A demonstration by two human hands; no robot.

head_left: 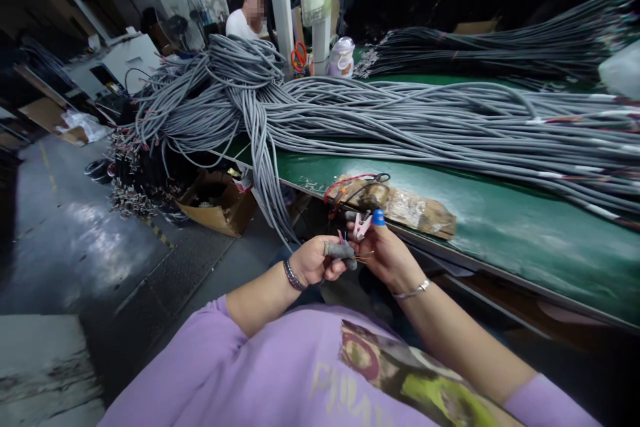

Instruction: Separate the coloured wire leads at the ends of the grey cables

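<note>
My left hand point(316, 260), with grey finger covers on, is closed in a pinch around thin coloured wires point(364, 257). Their loose ends point right, toward my other palm. Close beside it is my right hand point(393, 257), wearing a blue cap on the thumb. Its thumb and fingers are closed about a pale pink clip point(361, 227) that looks like a clothes peg. Just beyond both hands, a worn wooden block point(420, 212) lies at the bench edge, with red and black leads point(350, 179) on it. Where the wires run behind my left fingers is hidden.
Long grey cables point(400, 113) cover the green bench point(490, 193), and one bundle hangs over its front edge. Darker cables point(480, 47) lie behind. Orange scissors point(299, 57) hang by a post. A cardboard box point(220, 203) stands below left. Another person point(244, 23) is in the background.
</note>
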